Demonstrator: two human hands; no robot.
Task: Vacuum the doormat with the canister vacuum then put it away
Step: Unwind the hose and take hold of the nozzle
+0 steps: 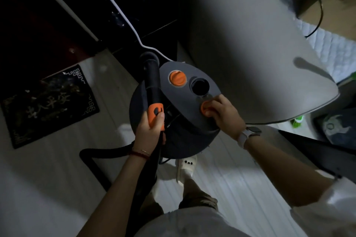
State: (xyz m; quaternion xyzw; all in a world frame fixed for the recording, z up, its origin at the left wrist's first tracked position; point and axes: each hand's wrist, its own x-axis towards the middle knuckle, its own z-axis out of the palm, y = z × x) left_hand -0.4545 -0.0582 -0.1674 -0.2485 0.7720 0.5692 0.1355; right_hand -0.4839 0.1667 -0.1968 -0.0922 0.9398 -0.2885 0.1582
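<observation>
Gripping the orange wand handle [155, 115], left hand [148, 131] is clamped round it; right hand [221, 111] pinches an orange knob [205, 108] on the canister [173, 90]. Risk: hose [100, 152] below the left grip may snag the foot [185, 168].

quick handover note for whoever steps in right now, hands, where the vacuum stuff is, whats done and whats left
Left hand: grips the orange handle of the black wand, brush head pointing away from the person.
Right hand: fingers on the orange knob on the canister vacuum lid, beside the open port.
Hose loops on the floor behind the left arm.
Doormat lies to the left, wand not on it.
Done: cannot tell whether the mat was vacuumed.
Left: vacuum the mat if needed, then put the vacuum away.
</observation>
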